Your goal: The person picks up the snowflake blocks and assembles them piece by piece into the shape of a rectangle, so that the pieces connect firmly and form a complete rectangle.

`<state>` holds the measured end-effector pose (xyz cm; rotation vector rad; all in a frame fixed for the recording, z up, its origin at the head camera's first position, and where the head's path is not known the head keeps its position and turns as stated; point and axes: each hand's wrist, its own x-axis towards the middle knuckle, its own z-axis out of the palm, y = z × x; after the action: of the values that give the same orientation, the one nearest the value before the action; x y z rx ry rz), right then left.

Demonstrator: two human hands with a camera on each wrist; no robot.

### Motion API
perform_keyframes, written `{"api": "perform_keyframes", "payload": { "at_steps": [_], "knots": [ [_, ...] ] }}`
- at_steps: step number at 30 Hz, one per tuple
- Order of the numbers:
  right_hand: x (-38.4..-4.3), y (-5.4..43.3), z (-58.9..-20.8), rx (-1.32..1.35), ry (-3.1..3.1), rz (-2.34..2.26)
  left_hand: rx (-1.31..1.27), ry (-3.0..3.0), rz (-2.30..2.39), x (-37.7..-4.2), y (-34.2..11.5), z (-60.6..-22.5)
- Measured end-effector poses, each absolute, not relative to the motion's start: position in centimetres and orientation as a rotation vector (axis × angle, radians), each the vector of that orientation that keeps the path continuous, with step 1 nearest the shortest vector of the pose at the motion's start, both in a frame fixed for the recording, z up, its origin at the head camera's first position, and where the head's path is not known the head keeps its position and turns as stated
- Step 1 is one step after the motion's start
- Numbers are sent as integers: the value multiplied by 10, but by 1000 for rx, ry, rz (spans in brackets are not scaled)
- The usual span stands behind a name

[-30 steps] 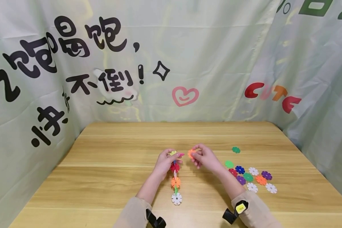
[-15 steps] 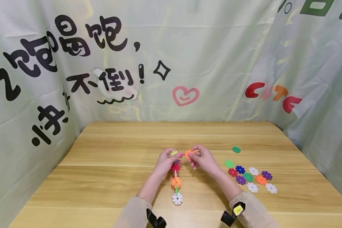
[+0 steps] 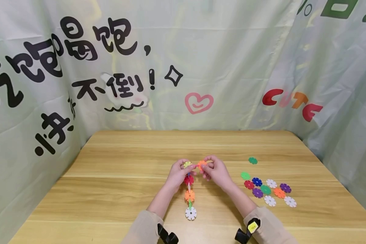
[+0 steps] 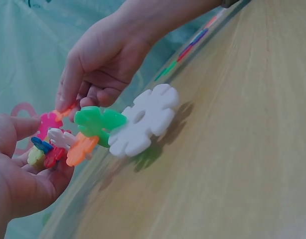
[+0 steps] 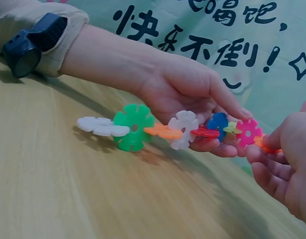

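Observation:
A chain of notched plastic snowflake discs runs from a white disc [image 3: 190, 213] at the near end, through a green disc [image 5: 134, 127], an orange disc [image 3: 189, 196] and others, to a yellow disc [image 3: 187, 164] and a pink disc [image 5: 248, 133]. My left hand [image 3: 177, 174] holds the chain by its far end, thumb against the yellow and pink discs. Between thumb and fingers, my right hand [image 3: 218, 172] pinches a loose-coloured orange snowflake disc [image 3: 202, 165], whose edge meets the pink disc. How deep their slots engage is hidden by the fingers.
To the right on the wooden table [image 3: 125, 196] lie several loose discs, among them a blue disc [image 3: 257, 182], a purple disc [image 3: 285, 188] and a white disc [image 3: 290, 202]. A green disc [image 3: 252, 160] lies apart, farther back. A printed curtain [image 3: 231, 67] surrounds the table.
My right hand has moved left with the orange disc, closing the gap to the pink disc, and they now touch. My left hand and the chain have shifted only slightly.

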<state>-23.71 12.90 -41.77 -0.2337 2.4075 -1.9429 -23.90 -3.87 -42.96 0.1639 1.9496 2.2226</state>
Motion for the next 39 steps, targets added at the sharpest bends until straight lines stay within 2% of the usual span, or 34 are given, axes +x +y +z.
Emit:
{"api": "perform_keyframes", "payload": {
  "at_steps": [6,13,19,32,39],
  "knots": [
    [-234,123,-422,-265,2460,-1980,153,1995,2215,-238,-38,-428],
    [-234,121,-422,-297,2418,-2030,162,2020,2201,-222,-38,-401],
    [-234,123,-422,-297,2350,-2023,173,1956,2205,-222,-40,-400],
    [-232,125,-425,-297,2424,-1901,185,1912,2143,-240,-39,-430],
    [-232,125,-422,-304,2508,-1844,194,1860,2163,-240,-40,-432]
  ]
}}
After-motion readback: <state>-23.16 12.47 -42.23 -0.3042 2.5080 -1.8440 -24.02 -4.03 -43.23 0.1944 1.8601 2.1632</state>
